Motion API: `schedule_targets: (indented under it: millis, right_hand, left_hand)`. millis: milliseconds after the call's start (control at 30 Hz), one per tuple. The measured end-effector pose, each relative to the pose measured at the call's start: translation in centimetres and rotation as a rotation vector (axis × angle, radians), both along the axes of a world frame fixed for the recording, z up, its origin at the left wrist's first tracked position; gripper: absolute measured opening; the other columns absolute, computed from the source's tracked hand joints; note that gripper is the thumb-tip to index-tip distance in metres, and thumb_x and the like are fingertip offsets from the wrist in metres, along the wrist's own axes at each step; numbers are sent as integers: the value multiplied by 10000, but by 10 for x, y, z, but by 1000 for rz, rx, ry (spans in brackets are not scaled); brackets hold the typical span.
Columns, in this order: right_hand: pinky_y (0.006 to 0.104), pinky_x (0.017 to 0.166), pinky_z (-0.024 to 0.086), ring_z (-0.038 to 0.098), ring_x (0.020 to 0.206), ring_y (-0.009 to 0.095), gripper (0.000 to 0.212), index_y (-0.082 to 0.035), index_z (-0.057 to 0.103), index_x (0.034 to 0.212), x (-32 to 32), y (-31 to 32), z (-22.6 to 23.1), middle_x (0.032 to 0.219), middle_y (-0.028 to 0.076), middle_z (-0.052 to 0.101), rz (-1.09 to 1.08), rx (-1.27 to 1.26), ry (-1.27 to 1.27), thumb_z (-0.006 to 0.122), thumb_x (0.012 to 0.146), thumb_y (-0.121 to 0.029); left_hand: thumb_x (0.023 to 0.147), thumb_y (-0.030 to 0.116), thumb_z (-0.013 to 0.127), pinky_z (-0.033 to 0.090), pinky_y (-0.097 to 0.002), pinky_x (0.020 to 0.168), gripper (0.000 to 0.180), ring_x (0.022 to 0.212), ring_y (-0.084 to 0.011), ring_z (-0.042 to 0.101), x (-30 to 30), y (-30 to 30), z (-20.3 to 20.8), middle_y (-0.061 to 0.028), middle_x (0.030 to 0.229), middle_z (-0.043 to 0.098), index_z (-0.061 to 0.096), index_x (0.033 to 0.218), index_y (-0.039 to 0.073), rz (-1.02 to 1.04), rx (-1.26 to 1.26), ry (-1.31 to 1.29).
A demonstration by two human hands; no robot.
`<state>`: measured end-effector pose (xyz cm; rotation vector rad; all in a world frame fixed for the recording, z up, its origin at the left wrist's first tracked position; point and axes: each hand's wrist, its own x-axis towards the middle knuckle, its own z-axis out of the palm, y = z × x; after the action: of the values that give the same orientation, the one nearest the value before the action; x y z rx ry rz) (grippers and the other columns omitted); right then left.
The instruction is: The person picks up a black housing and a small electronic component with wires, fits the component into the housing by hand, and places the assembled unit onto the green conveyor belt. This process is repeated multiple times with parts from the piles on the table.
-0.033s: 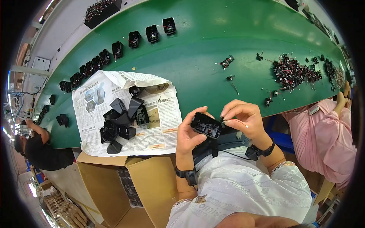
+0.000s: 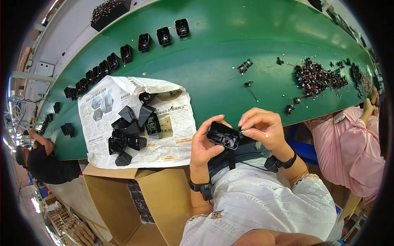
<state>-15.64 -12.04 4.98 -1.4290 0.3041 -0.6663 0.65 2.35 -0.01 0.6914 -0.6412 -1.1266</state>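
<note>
My left hand grips a black plastic housing by its sides, thumb along the near edge, with the open face turned up. Inside it some small parts show. Close to the housing's right end, the fingertips of my right hand pinch a small dark wired part. A thin lead with a pale connector sticks out below those fingers. Whether the small part touches the housing I cannot tell. Both hands are held just off the table's near edge, above my lap.
Newspaper left of my hands carries several black housings. More housings line the green table. Wired parts are heaped at right. A cardboard box stands below; people sit at far left and right.
The black housing in my left hand has tilted slightly. My right hand keeps its pinch in nearly the same place.
</note>
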Motion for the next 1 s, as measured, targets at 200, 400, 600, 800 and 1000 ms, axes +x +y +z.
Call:
schedule_targets:
  millis: [200, 400, 600, 800, 1000]
  right_hand:
    - [260, 675, 507, 649, 777, 145, 140, 1, 736, 886, -1, 3, 2, 899, 107, 696, -14, -241, 106, 816, 772, 12]
    - [270, 642, 517, 669, 728, 164, 151, -12, 732, 883, -1, 8, 3, 847, 95, 708, -64, -252, 162, 826, 765, 0]
    - [296, 686, 562, 706, 776, 201, 186, -30, 737, 885, 4, 7, 11, 885, 99, 728, -78, -464, 93, 823, 732, 31]
    - [291, 658, 548, 677, 737, 195, 223, -62, 730, 871, 8, 8, 14, 897, 67, 724, -105, -716, 73, 856, 698, 0]
    - [290, 646, 543, 650, 701, 187, 224, -63, 686, 843, 13, 8, 15, 927, 70, 721, -106, -780, 66, 856, 707, -10]
  left_hand:
    - [755, 124, 811, 492, -336, 976, 740, 1110, -227, 626, -5, -4, -1, -176, 1195, 619, 476, 1395, -34, 6, -56, 12]
    - [759, 111, 800, 492, -381, 1003, 690, 1159, -278, 614, -9, -5, -5, -197, 1228, 604, 488, 1366, 5, 25, -116, 30]
    - [772, 117, 796, 487, -385, 1021, 684, 1188, -273, 596, -8, -4, -8, -203, 1273, 594, 482, 1367, -8, 39, -89, 29]
    - [778, 129, 800, 481, -383, 1027, 693, 1195, -269, 591, -9, -5, -8, -199, 1270, 595, 478, 1373, -18, 29, -80, 45]
    - [781, 145, 809, 475, -383, 1035, 715, 1205, -265, 584, -7, 1, -12, -195, 1275, 595, 466, 1385, -28, 17, -48, 48]
